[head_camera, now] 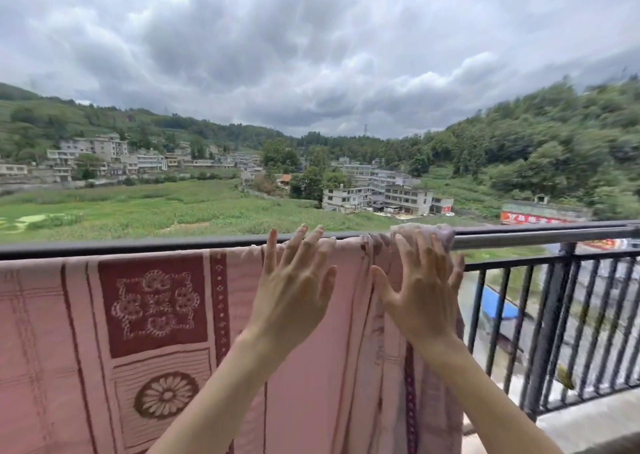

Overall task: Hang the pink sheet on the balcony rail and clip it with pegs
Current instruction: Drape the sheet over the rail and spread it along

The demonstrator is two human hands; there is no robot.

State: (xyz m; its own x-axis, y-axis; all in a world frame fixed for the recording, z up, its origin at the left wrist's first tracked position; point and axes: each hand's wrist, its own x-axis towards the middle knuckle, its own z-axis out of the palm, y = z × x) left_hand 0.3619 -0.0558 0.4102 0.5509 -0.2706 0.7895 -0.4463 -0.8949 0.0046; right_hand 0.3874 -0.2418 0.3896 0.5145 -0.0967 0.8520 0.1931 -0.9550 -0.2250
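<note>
— Where's the pink sheet got to?

— Over the balcony rail, draped down our side. It covers the rail from the left edge of the view to a bit right of the middle, and the bare metal bar runs on to the right from there. You can see the dark red square with the pale pattern and a round flower motif under it on the left part.

— And the hands?

— Both are up at the top edge. The left hand lies flat on the cloth, fingers spread, tips reaching the rail. The right hand is just beside it, also spread and open, pressing on the bunched end of the sheet where it rolls over the bar. Neither is gripping anything, palms against the fabric only.

— Is it lying smooth?

— Smooth on the left; under the right hand it gathers into folds that hang down in a narrow bundle beside the black railing bars
</note>
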